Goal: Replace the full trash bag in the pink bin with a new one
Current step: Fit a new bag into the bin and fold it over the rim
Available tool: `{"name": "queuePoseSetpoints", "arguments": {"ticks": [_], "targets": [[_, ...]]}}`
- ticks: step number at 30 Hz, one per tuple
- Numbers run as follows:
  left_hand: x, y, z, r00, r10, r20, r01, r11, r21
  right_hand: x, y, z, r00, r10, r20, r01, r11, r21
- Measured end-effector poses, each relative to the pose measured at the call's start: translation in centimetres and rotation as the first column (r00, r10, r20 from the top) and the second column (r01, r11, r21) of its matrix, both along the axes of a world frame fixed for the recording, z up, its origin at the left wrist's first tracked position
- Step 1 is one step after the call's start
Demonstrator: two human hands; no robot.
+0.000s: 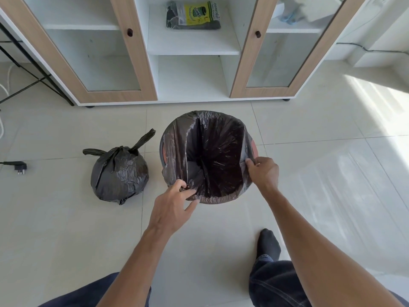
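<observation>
The pink bin (254, 149) stands on the floor tiles in the middle of the head view, almost wholly covered by a new black bag (212, 151) that lines it and folds over its rim. My left hand (174, 207) pinches the bag's edge at the near left of the rim. At the right side of the rim, my right hand (263, 171) grips the bag's edge between thumb and fingers. The full trash bag (119, 173), black and knotted at the top, sits on the floor just left of the bin.
A white cabinet (192, 47) with two wood-framed glass doors stands behind the bin; a pack of trash bags (193, 15) lies on its middle shelf. A black plug (20, 168) lies at far left. My socked foot (269, 243) rests near the bin's right front.
</observation>
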State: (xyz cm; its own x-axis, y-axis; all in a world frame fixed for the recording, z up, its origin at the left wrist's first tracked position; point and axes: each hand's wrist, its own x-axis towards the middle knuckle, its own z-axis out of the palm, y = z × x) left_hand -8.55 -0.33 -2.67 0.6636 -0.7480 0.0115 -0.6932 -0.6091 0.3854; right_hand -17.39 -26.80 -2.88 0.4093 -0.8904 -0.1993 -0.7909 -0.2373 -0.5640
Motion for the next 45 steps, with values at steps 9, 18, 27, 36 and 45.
{"name": "queuePoseSetpoints", "arguments": {"ticks": [9, 18, 27, 36, 45], "targets": [[0.4, -0.1, -0.4, 0.998, 0.012, -0.058, -0.012, 1.0, 0.003, -0.5, -2.1, 0.0, 0.836, -0.497, 0.232, 0.224, 0.695, 0.683], [0.5, -0.1, -0.7, 0.995, 0.044, -0.087, -0.044, 0.999, 0.012, -0.5, -2.5, -2.1, 0.825, -0.537, 0.176, 0.221, 0.593, 0.775], [1.4, -0.3, -1.0, 0.966, 0.019, -0.256, -0.035, 0.998, -0.057, 0.2, -5.3, -2.6, 0.857, -0.435, 0.276, 0.043, 0.594, 0.804], [1.6, 0.0, -1.2, 0.957, 0.022, -0.29, -0.049, 0.995, -0.085, 2.3, -5.3, -2.3, 0.905, -0.4, 0.145, 0.172, 0.656, 0.735], [1.9, 0.6, 1.4, 0.922, 0.04, -0.384, -0.034, 0.999, 0.025, 2.0, -2.8, 0.6, 1.0, 0.009, -0.01, -0.005, 0.943, 0.333]]}}
